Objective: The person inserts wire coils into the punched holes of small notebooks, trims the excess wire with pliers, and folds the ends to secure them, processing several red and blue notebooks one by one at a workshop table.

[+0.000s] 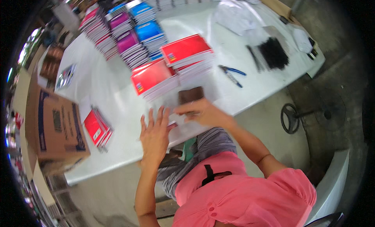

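One bare L hand (154,135) has wide grip, fingers splayed over glossy white counter (121,115); bare R hand (201,111), grip can't tell (blur), is by flat dark-brown rectangular block (191,94) nr red-covered booklet stacks (187,50); prob. best: steady L, light R.

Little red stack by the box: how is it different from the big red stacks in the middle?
The little red stack is low; the big red stacks are taller. The little red stack shows dark coils along an edge; I can't see any on the big red stacks. Both are red on top.
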Demonstrator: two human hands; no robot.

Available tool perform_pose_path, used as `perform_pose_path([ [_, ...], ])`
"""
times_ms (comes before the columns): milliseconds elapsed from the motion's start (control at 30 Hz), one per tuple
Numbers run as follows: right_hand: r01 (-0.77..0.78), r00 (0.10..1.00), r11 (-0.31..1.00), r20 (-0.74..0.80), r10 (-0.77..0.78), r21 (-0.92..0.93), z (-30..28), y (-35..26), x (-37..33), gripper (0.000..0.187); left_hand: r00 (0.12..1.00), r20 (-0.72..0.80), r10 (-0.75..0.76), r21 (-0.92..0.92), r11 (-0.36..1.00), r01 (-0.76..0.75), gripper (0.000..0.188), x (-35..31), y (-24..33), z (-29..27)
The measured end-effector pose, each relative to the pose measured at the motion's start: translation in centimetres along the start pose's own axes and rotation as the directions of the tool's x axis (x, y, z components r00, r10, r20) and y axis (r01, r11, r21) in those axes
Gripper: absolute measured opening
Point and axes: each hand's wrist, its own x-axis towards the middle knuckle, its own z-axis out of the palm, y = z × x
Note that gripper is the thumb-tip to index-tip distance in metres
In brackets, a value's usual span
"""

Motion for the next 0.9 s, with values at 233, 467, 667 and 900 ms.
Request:
perform_pose_path([
  [233,-0.67,0.565,0.35,-0.756,-0.331,-0.654,-25.6,10.8,1.7,0.026,0.993,0.109,-0.038,-0.159,0.986,0.055,0.052,0.7,0.2,-0.9],
  [467,-0.765,0.619,0.251,-0.785,0.027,-0.594,-30.2,14.7,0.8,0.029,0.953,0.265,-0.145,-0.213,0.955,0.205,0.052,0.6,0.5,-2.3],
  [667,-0.604,0.745,0.243,-0.646,-0.166,-0.759,-29.7,9.7,0.7,0.016,0.927,0.367,-0.078,-0.211,0.964,0.164,0.052,0.7,-0.2,-2.9],
  [900,0.179,0.949,0.954,-0.212,-0.232,-0.241,-8.1,-3.3,-0.8,0.026,0.964,0.219,-0.15,-0.196,0.961,0.194,0.058,0.3,0.2,-1.8],
])
